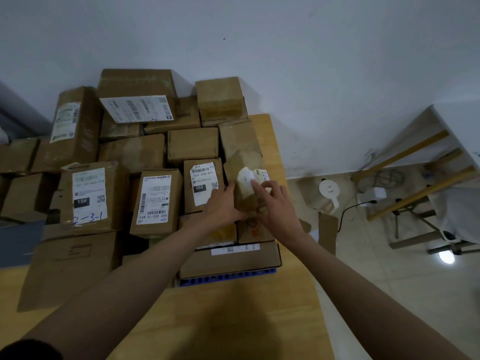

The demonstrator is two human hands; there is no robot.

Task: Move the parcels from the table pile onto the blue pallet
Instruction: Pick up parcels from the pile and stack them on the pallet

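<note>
Both hands are on a small taped cardboard parcel (pixel 245 178) with a torn white label, at the right side of the pile. My left hand (pixel 223 203) grips its left side and lower edge. My right hand (pixel 275 203) holds its right side, fingers lying over the label. Just below them the blue pallet (pixel 228 276) shows only its front edge under a flat brown box (pixel 228 261). A parcel labelled 032 (pixel 201 185) stands right beside my left hand. Several more labelled parcels (pixel 155 201) fill the wooden table (pixel 207 320) to the left and behind.
The table's right edge runs past my right arm, with tiled floor beyond. On the floor stand a white kettle (pixel 328 190), a black cable, a cardboard scrap (pixel 327 229) and a wooden-legged white table (pixel 415 178). A white wall rises behind the pile.
</note>
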